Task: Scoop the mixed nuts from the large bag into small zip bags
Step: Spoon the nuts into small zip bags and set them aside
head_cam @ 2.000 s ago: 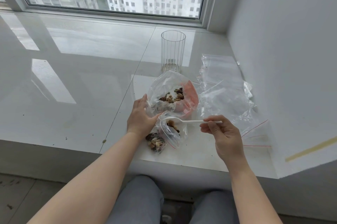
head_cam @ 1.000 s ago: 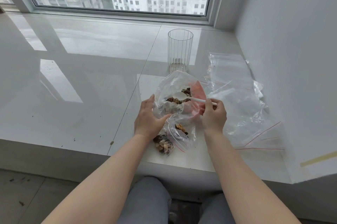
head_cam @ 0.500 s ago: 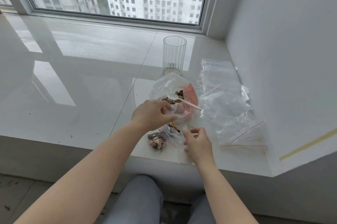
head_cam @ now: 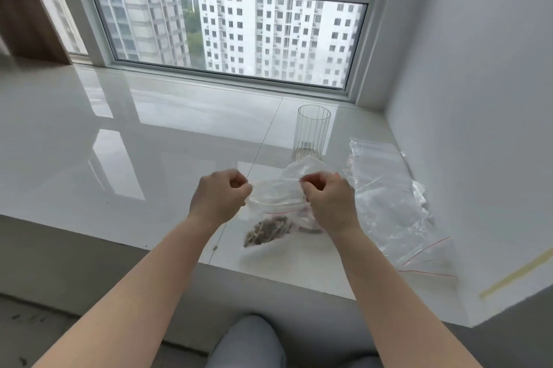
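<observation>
A small clear zip bag (head_cam: 276, 194) is lifted above the white sill, stretched between my two hands. My left hand (head_cam: 218, 198) pinches its top left corner, and my right hand (head_cam: 327, 200) pinches its top right corner. Mixed nuts (head_cam: 267, 230) show through the plastic low in the bag, near a thin red line. The large bag (head_cam: 308, 165) is mostly hidden behind the small bag and my right hand; only its clear upper edge shows. The white spoon is out of sight.
A ribbed clear glass (head_cam: 312, 132) stands behind the bags. A heap of empty zip bags (head_cam: 386, 197) lies to the right, against the white wall. The glossy sill (head_cam: 134, 158) stretches wide to the left; its front edge is just below my wrists.
My right hand has let go of the spoon and both hands have taken the small bag by its top corners and raised it. The camera has tilted up toward the window.
</observation>
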